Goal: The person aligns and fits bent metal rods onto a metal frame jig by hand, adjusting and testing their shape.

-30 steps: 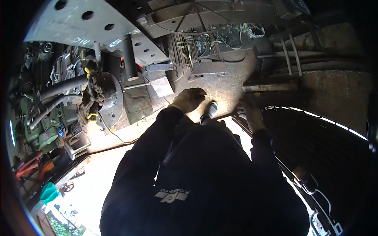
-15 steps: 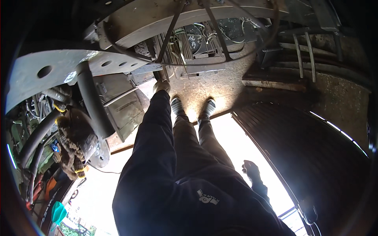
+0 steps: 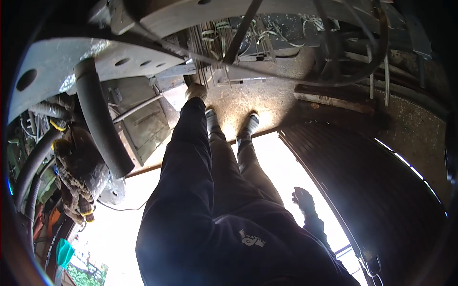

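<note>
My left arm reaches forward in a dark sleeve. The left hand (image 3: 196, 90) is closed at the lower end of a dark bar (image 3: 190, 78), beneath a curved metal beam with round holes (image 3: 121, 62). Its fingers are in shadow, and I cannot make out what lies in the grip. Just ahead of this hand are thin metal rods (image 3: 210, 43), bundled with pale ties. My right hand (image 3: 303, 200) hangs at my right side, dark against bright light. Its fingers are loosely bent and a little apart, with nothing visible in them.
A large thin wheel rim (image 3: 267, 74) with spokes crosses in front. To the left are a thick grey pipe (image 3: 102, 119) and brown work gloves (image 3: 71, 181) with yellow cuffs. A ribbed dark shutter (image 3: 362, 186) stands right, and a rusty ledge (image 3: 334, 101) lies ahead of it.
The view has shifted: the wheel rim now sits further right, while the pipe and gloves sit further left. My left hand stays at the dark bar; the right hand has risen slightly.
</note>
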The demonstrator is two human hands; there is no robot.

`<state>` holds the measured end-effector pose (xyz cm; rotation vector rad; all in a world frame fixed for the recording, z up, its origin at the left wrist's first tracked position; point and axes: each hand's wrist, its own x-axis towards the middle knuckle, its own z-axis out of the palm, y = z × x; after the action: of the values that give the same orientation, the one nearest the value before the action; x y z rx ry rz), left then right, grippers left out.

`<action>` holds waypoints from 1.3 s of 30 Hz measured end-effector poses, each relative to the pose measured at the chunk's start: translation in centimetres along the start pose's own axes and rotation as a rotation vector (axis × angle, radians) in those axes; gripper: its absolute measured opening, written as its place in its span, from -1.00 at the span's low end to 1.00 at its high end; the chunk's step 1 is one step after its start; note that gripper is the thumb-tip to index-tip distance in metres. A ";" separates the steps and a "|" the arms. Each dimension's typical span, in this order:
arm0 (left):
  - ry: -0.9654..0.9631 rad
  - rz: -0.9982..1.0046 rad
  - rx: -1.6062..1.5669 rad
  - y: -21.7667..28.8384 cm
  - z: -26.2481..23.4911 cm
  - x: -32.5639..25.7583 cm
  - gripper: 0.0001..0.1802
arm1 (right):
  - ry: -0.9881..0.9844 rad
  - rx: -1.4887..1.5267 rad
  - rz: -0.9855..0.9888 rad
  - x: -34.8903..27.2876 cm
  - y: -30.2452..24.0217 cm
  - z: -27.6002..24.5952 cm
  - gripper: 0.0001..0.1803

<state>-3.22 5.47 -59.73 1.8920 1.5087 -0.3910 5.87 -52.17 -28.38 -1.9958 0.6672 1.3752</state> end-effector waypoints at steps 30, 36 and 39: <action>-0.475 0.986 0.094 22.2 -23.6 -41.5 -0.46 | 0.142 0.145 -0.964 -0.1 -18.1 7.0 -0.58; 0.579 1.452 -0.215 25.6 -36.1 -39.4 -0.63 | 0.270 0.400 -1.100 -7.8 -15.2 4.2 -0.60; 0.753 1.183 -0.248 27.3 -40.1 -36.6 -0.68 | 0.224 0.214 -1.242 -13.8 -20.3 3.9 -0.62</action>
<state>5.14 2.34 0.43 2.4273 0.4927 1.0699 13.09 -34.66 -12.34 -1.7988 -0.3505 0.3116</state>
